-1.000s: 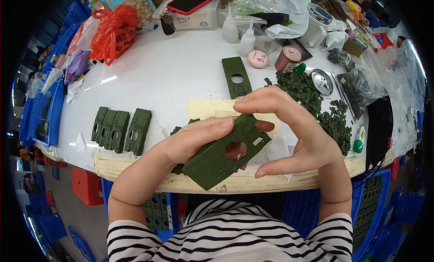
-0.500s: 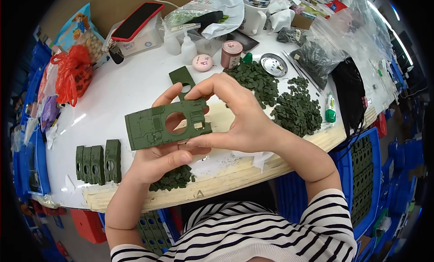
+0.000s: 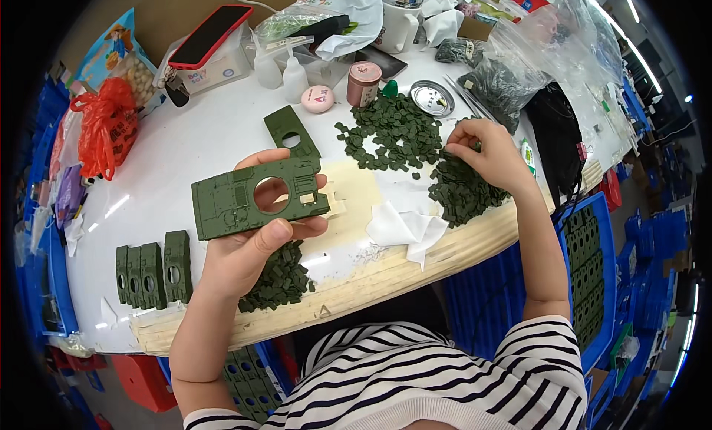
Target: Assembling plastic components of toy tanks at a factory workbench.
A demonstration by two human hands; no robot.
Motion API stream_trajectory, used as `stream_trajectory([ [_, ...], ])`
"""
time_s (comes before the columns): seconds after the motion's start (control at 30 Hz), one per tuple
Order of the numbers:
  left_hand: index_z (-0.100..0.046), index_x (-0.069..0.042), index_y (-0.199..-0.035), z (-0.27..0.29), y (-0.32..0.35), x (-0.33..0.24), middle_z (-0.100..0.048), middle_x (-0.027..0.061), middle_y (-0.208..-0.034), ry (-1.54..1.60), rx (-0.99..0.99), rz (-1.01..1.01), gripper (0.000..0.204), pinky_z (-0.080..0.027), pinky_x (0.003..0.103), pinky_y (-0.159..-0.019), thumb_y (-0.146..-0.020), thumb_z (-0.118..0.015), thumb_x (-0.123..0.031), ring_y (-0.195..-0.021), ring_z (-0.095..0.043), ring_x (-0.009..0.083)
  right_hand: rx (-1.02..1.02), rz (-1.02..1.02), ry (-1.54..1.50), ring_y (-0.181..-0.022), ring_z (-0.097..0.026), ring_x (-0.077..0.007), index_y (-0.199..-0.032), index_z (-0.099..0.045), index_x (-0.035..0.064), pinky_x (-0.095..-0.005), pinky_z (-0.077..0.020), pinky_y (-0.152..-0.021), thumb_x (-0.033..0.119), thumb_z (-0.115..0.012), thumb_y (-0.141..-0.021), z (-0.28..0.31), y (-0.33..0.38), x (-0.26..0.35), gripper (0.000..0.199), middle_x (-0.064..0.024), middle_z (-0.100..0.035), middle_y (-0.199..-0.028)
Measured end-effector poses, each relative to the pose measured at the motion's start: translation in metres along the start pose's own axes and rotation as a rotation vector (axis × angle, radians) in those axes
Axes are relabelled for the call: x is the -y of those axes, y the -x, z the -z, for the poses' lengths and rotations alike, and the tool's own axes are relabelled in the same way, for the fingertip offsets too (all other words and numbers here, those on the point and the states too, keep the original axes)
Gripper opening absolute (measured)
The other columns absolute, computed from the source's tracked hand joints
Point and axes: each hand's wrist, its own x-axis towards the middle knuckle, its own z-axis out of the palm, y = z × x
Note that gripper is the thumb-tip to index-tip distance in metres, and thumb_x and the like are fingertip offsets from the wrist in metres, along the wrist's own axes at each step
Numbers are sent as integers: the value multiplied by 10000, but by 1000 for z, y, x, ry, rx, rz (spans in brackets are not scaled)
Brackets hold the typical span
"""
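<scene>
My left hand (image 3: 256, 245) grips a green plastic tank hull (image 3: 230, 200), a flat piece with a large round hole, held above the table with its top facing up. At the right, my right hand (image 3: 486, 152) is over a pile of small dark green plastic parts (image 3: 463, 193), thumb and fingers pinched together. What sits between those fingertips is too small to make out. Behind the held hull, another green hull (image 3: 285, 126) lies on the table. Several more hulls (image 3: 150, 274) stand in a row at the left. A further heap of small parts (image 3: 278, 282) lies beside my left wrist.
Another pile of small parts (image 3: 393, 126) spreads near a pink tin (image 3: 363, 84) and a round metal lid (image 3: 432, 98). White tissue (image 3: 408, 230) lies near the wooden front edge. A red-cased phone (image 3: 211, 37) rests on a box. Blue crates (image 3: 589, 267) with hulls stand at the right.
My right hand has left the hull and moved right to the pile of small parts. The left hand keeps holding the hull. The view has shifted slightly.
</scene>
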Motion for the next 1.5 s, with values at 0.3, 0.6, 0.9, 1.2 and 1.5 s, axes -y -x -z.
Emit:
stream_trajectory([
  [0.3,-276,-10,-1417,3,-3,2,-551,265,-1248,-38,14,33,773,-578,382,-856,-855,-717,-307,-1000,-661,273,136,-41,-53,-676,-620,-160,-820,-663,-23,-289,-496,-664,65,-726,-762,-12,-10,-15,122,-96,-663,-757],
  [0.6,-303,-7,-1405,8,-3,4,-489,218,-1331,15,22,32,759,-571,397,-879,-845,-724,-298,-1150,-584,289,-18,125,-453,-675,-591,-72,-760,-607,-8,-226,-492,-637,20,-707,-781,-1,1,28,106,-51,-673,-758],
  [0.9,-239,-22,-1455,12,-10,-5,-427,195,-1400,121,-42,46,798,-557,395,-921,-837,-716,-185,-1190,-555,339,174,304,-682,-740,-637,-76,-843,-679,-17,-203,-518,-688,26,-742,-789,-5,-28,127,94,-32,-675,-796],
  [1.2,-332,-109,-1400,19,-11,-1,-378,203,-1449,191,-53,23,670,-535,467,-944,-839,-698,-100,-1248,-499,376,234,226,-1000,-804,-650,-84,-926,-708,-20,-199,-525,-720,-16,-712,-822,-47,-25,125,104,-62,-700,-902],
  [1.5,-318,-72,-1407,17,-12,0,-401,219,-1424,136,-55,42,695,-545,474,-929,-832,-706,-97,-1228,-518,360,184,314,-755,-821,-616,-119,-850,-697,19,-231,-489,-733,33,-738,-790,-50,-20,128,73,-68,-651,-909],
])
